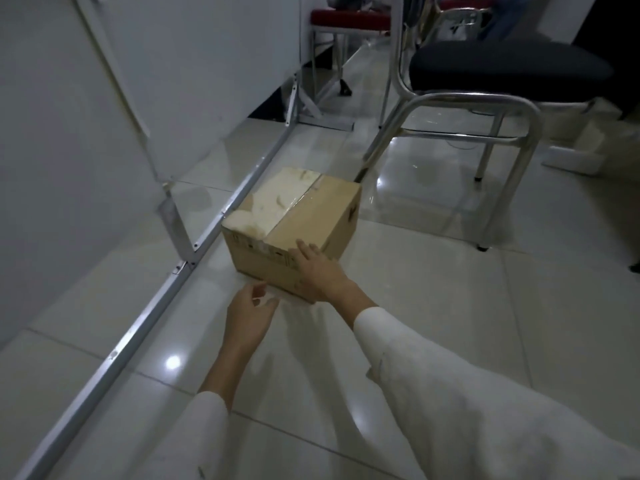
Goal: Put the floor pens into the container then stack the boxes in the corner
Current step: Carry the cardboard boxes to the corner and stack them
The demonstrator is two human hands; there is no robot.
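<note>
A taped brown cardboard box sits on the tiled floor beside a metal floor rail. My right hand lies flat against the box's near right corner, fingers spread over the front face and top edge. My left hand hovers just short of the box's near bottom edge, fingers apart and holding nothing. Both arms wear white sleeves. No pens or container are in view.
A white partition panel on a metal frame runs along the left, its floor rail touching the box's left side. A chrome chair with a dark seat stands behind the box on the right. A red-seated chair is farther back.
</note>
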